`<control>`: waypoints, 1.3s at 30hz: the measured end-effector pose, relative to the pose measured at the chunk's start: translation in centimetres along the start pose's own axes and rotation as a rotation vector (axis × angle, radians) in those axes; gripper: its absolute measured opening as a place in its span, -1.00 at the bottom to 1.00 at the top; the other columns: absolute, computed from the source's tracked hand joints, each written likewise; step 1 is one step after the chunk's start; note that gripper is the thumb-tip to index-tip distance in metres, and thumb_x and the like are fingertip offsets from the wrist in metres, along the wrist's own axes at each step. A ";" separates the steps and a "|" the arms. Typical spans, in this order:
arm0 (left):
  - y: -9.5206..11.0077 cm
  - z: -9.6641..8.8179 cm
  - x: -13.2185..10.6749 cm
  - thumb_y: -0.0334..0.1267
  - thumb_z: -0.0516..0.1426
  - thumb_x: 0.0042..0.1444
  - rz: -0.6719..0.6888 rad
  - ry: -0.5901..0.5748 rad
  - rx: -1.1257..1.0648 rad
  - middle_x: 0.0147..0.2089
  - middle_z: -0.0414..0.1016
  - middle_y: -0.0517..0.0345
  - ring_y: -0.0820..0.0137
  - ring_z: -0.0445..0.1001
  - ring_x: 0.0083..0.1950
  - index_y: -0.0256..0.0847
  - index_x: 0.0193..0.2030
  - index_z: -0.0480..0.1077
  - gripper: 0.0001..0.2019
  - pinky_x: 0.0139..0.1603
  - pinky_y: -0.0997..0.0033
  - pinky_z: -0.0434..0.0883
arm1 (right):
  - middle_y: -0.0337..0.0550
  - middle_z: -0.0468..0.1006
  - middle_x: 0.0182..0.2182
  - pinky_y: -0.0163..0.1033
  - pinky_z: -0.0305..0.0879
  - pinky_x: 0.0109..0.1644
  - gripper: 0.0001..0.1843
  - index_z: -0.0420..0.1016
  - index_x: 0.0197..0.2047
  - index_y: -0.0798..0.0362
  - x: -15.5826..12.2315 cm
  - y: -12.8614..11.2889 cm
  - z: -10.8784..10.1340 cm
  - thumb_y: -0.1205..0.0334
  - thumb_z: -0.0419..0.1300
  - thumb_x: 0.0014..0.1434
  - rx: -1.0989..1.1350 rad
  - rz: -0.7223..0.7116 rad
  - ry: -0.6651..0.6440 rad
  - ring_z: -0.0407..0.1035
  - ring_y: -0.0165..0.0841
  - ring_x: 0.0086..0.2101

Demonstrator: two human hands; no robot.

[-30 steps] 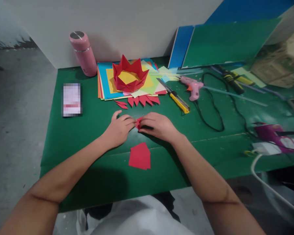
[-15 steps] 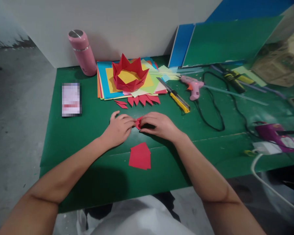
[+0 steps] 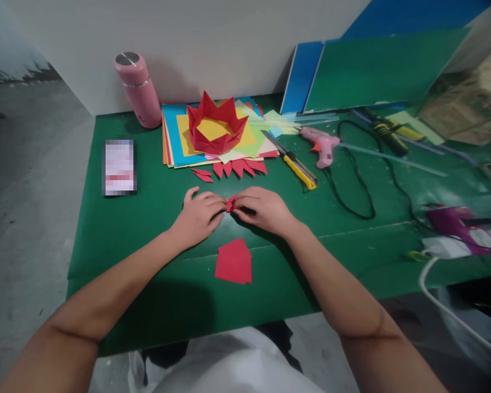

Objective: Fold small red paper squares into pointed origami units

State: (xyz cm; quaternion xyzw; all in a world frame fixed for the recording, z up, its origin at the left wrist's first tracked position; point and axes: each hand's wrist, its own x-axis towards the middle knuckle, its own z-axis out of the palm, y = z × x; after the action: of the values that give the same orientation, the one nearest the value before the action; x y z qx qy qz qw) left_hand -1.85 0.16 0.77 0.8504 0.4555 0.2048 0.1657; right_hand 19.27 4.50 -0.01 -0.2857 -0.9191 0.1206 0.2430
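Between the fingertips of my two hands is a small piece of red paper (image 3: 230, 204), mostly covered by the fingers. My left hand (image 3: 200, 215) pinches its left side, thumb and fingers together. From the right, my right hand (image 3: 264, 210) grips the other side with curled fingers. Nearer to me lies a small stack of red paper squares (image 3: 234, 262), flat on the table. Just beyond the hands, several folded red paper pieces (image 3: 239, 167) lie in a row. Behind them a ring of folded red paper (image 3: 219, 144) with upright points rests on coloured sheets (image 3: 169, 134).
A pink bottle (image 3: 141, 95) and a blurred-out flat object (image 3: 119, 167) stand and lie on the left. Rightward are a yellow utility knife (image 3: 298, 169), a pink glue gun (image 3: 323, 146) with its black cord, glue sticks (image 3: 396, 158) and a purple power strip (image 3: 454, 224).
Both hands stay in almost the same place. The fingers of my right hand have closed in slightly, and less of the red paper piece shows between the hands.
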 end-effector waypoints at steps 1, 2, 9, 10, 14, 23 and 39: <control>0.0 0.0 0.0 -0.29 0.02 0.27 -0.001 0.000 0.004 0.04 0.54 0.12 0.26 0.40 0.12 -0.13 -0.09 0.45 -0.80 0.28 -0.06 -0.05 | -0.12 0.60 -0.29 -0.19 0.36 -0.17 -0.88 0.49 -0.32 0.02 0.1 -0.1 0.0 0.27 0.13 0.22 0.010 0.017 -0.008 0.43 -0.29 -0.25; 0.0 0.0 0.0 -0.30 0.02 0.27 -0.001 -0.002 0.006 0.04 0.54 0.12 0.26 0.40 0.12 -0.14 -0.09 0.46 -0.80 0.28 -0.07 -0.05 | -0.11 0.59 -0.31 -0.18 0.34 -0.16 -0.87 0.48 -0.34 0.03 0.2 -0.2 0.0 0.27 0.12 0.22 0.019 0.033 -0.017 0.41 -0.28 -0.25; 0.1 0.0 0.1 -0.34 0.02 0.26 0.008 -0.014 -0.003 0.04 0.55 0.12 0.24 0.40 0.12 -0.13 -0.09 0.47 -0.78 0.29 -0.11 -0.05 | -0.12 0.47 -0.37 -0.15 0.25 -0.16 -0.89 0.40 -0.42 0.04 0.5 -0.4 0.1 0.30 0.16 0.16 0.087 0.174 -0.011 0.35 -0.27 -0.29; 0.1 0.0 0.1 -0.34 0.02 0.26 0.009 -0.014 -0.003 0.04 0.55 0.12 0.24 0.40 0.12 -0.13 -0.09 0.47 -0.78 0.29 -0.11 -0.05 | -0.12 0.47 -0.38 -0.15 0.25 -0.16 -0.90 0.40 -0.42 0.04 0.5 -0.4 0.2 0.31 0.17 0.15 0.093 0.183 -0.008 0.35 -0.27 -0.29; 0.1 0.1 0.1 -0.34 0.02 0.25 0.010 -0.008 0.003 0.05 0.55 0.12 0.22 0.40 0.12 -0.14 -0.09 0.47 -0.78 0.28 -0.12 -0.04 | -0.14 0.47 -0.40 -0.16 0.24 -0.17 -0.89 0.40 -0.44 0.04 0.4 -0.4 0.4 0.31 0.19 0.13 0.094 0.184 0.016 0.36 -0.28 -0.30; 0.2 0.2 0.0 -0.37 0.03 0.23 0.015 0.012 0.001 0.03 0.56 0.11 0.23 0.42 0.11 -0.13 -0.10 0.48 -0.77 0.29 -0.12 -0.02 | -0.14 0.47 -0.41 -0.16 0.25 -0.18 -0.89 0.41 -0.45 0.04 0.5 -0.4 0.7 0.31 0.20 0.12 0.078 0.201 0.033 0.36 -0.28 -0.32; 0.4 0.2 -0.2 -0.40 -0.02 0.24 0.114 0.019 0.118 0.05 0.54 0.05 0.22 0.44 0.07 -0.17 -0.05 0.47 -0.73 0.29 -0.21 -0.03 | -0.14 0.47 -0.40 -0.17 0.21 -0.18 -0.90 0.37 -0.42 0.03 0.5 -0.7 0.6 0.30 0.20 0.13 0.087 0.236 0.012 0.33 -0.28 -0.31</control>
State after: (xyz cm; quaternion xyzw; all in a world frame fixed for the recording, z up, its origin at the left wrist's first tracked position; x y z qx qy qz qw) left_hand -1.53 -0.20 0.72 0.8812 0.4194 0.1947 0.0989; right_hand 18.26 4.21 -0.04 -0.3818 -0.8715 0.1864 0.2448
